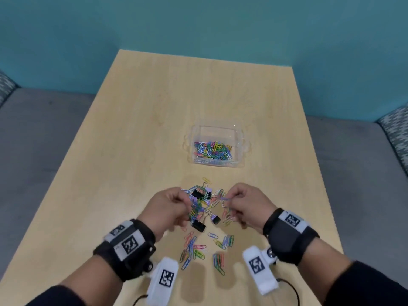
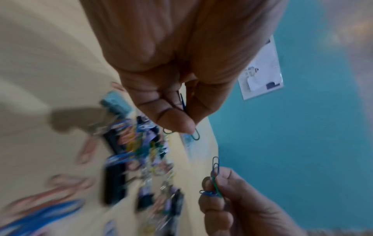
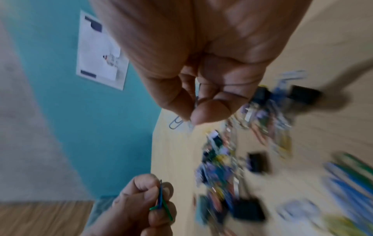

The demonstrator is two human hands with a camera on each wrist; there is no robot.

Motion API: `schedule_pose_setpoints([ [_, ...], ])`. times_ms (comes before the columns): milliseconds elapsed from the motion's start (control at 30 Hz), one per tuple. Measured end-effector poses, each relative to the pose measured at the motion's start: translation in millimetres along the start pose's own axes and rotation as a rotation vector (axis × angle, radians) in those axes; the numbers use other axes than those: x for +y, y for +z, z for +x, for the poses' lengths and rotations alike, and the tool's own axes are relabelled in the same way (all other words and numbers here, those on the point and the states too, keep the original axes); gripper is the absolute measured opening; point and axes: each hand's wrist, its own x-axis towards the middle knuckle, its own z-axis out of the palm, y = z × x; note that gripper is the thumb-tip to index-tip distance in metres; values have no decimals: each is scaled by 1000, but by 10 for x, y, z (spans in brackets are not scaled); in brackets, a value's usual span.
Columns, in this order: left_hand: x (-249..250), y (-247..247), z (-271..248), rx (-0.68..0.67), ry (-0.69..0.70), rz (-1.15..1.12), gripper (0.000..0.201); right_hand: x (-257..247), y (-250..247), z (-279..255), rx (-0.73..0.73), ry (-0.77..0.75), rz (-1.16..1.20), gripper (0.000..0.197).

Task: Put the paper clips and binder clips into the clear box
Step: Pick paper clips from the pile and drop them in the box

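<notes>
The clear box [image 1: 216, 127] stands mid-table with several coloured paper clips [image 1: 213, 150] in it. Nearer to me lies a heap of paper clips [image 1: 199, 209] mixed with black binder clips [image 1: 198, 225] and purple ones [image 1: 207, 192]. My left hand [image 1: 184, 202] hovers over the heap's left side and pinches green and blue paper clips [image 2: 195, 135] between thumb and finger. My right hand [image 1: 227, 199], over the heap's right side, pinches a few paper clips [image 3: 175, 123]. The table is blurred in both wrist views.
More loose paper clips [image 1: 198, 250] lie scattered between my wrists near the table's front edge. The wooden table [image 1: 143, 129] is flanked by grey bench seats [image 1: 44, 140] with a teal wall behind. A white sheet [image 2: 262, 70] hangs on that wall.
</notes>
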Motion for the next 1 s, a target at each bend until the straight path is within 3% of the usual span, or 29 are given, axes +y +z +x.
schedule_pose_setpoints([
  [133,519,19,393,38,82,-94,23,-472,-198,376,111,-84,98,20],
  [300,1034,241,875,128,195,-12,22,-910,-246,765,279,-168,-87,16],
  [400,1151,333,1001,141,229,39,18,-1080,-180,797,264,-175,-39,5],
  [467,1098,280,1008,151,239,95,19,-1079,-186,729,234,-130,-18,14],
  [600,753,-13,710,197,318,478,22,-675,-295,383,219,-275,-398,35],
  [733,1,-185,28,100,325,770,25,123,-234,-216,6,-332,-799,36],
  [833,-662,-223,-383,-43,214,919,44,724,-102,-570,-144,-246,-927,55],
  [900,-989,-182,-539,-46,175,931,64,980,12,-698,-153,-215,-940,73],
  [1000,-1245,-14,-619,-21,294,983,83,1103,233,-771,-99,-246,-1003,90],
])
